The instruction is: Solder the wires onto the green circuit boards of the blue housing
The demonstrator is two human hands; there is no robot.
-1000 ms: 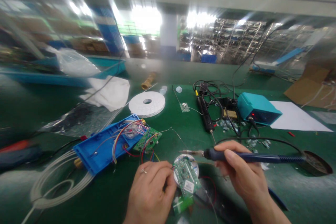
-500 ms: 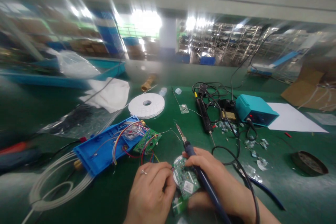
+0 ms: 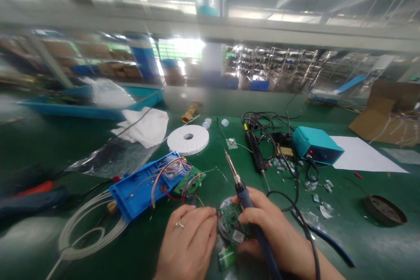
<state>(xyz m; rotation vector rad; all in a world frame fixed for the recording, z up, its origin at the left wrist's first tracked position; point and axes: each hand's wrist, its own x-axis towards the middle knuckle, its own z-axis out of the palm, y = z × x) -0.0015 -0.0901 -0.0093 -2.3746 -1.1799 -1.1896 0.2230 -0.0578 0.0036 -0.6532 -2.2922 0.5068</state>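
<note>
My right hand (image 3: pixel 275 227) is wrapped round a soldering iron (image 3: pixel 231 168), its tip pointing up and away from me. The thumb and fingers of that hand also touch a green circuit board (image 3: pixel 231 218), which lies over a round pale part (image 3: pixel 223 231). My left hand (image 3: pixel 188 240), wearing a ring, has its fingers pressed together at the board's left edge; what they hold is hidden. Thin coloured wires run toward these fingers from a second circuit board (image 3: pixel 190 180) beside an open blue housing (image 3: pixel 149 186). A small green piece (image 3: pixel 227 257) sits below the board.
A teal soldering station (image 3: pixel 316 145) stands right of a black electric screwdriver (image 3: pixel 254 148). A white tape roll (image 3: pixel 177 142) lies ahead, with coiled white tubing (image 3: pixel 65 232) at left. Small scraps (image 3: pixel 285 165) and a round dark tin (image 3: pixel 383 210) are on the right.
The camera view has tilted up, so the bench appears lower. My left fingers have straightened and closed together beside the board. The soldering iron remains in my right hand.
</note>
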